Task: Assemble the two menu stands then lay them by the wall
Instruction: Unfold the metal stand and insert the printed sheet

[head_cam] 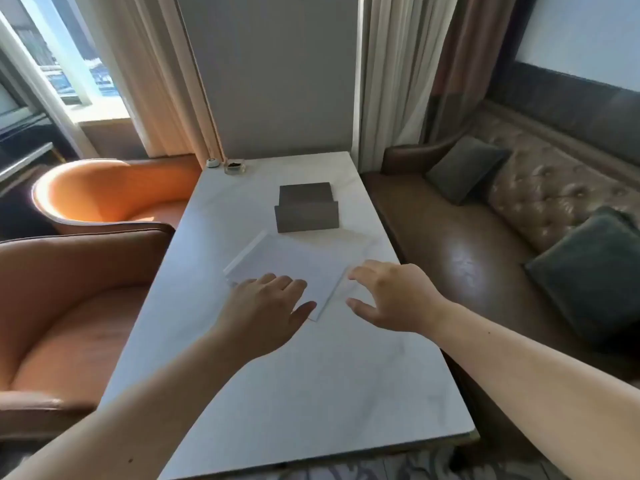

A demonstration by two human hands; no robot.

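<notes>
Left hand (pixel 268 308) – palm down, fingers spread and relaxed, grasping nothing. It sits over the near-left part of the clear sheets (pixel 298 271), fingertips and thumb overlapping their near edge; can't tell whether it presses on them or hovers just above.

The clear sheets lie flat on the white bench (pixel 311 393), turned at an angle, between the two hands and reaching further back. They are near-transparent against the pale top – only the left rim and the near corner by the left thumb read clearly; the far and right edges are faint, and I can't tell how many pieces are stacked.

Just behind them, near the bench centre, stand the grey bases (pixel 306 211): two dark blocks, one partly behind the other, so the back one is mostly hidden. Well apart from both hands.

Right hand (pixel 388 296) – also palm down, fingers loosely curled and apart, holding nothing, just beside the sheets' right edge. Contact with the sheet is unclear.

At the far end by the wall (pixel 270 74), a small white round thing (pixel 212 163) and a glass dish (pixel 234 166) – too small to identify.
</notes>
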